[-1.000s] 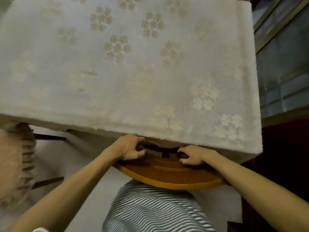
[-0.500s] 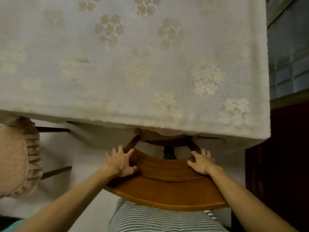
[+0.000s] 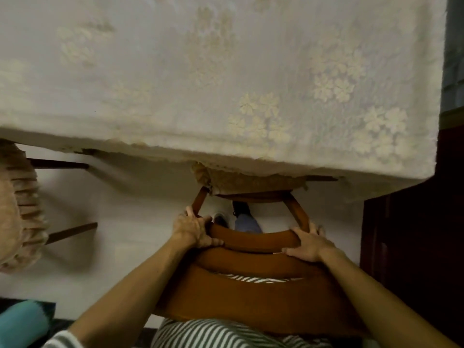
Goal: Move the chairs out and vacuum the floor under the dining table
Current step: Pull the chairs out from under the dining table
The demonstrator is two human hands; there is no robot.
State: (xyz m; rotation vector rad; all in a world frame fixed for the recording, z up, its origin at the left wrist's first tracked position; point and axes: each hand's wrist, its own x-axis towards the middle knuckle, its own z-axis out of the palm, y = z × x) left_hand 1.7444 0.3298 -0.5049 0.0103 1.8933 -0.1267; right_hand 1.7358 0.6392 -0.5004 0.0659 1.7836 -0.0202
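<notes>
- The chair (image 3: 251,295) is at 6 o'clock, its wooden back close under the camera. Its seat (image 3: 251,183) is near the centre of the view, with the far part tucked under the cloth (image 3: 326,156).
- The left hand (image 3: 194,231) grips the left end of a curved slat (image 3: 251,238) in the chair back. Its fingers are curled over the slat, beside the left post.
- The right hand (image 3: 310,243) grips the right end of the same slat, with the fingers wrapped over the far side and the thumb lying along the near edge.
- The forearms come in from 7 and 5 o'clock.
- The table (image 3: 175,59) fills the view from 9 through 12 to 2 o'clock. The pale, flower-patterned cloth covers it, and the hem hangs across the middle.
- The floor (image 3: 130,197) is pale and shows from 9 o'clock to the centre, below the hem.
- A second chair (image 3: 17,209) with a ruffled pinkish cover is at 9 o'clock, well apart from the held chair. Its two dark legs point toward 3 o'clock.
- Two shoes (image 3: 221,218) and a blue trouser leg (image 3: 247,222) show through the gap between the slat and the seat.
- A dark cabinet (image 3: 411,247) stands at 3 to 4 o'clock, just beside the table's right end.
- A teal roll (image 3: 22,322) lies at 8 o'clock, too blurred to tell what it is.
- A striped shirt (image 3: 226,334) is at 6 o'clock, and it also shows through a slot in the chair back.
</notes>
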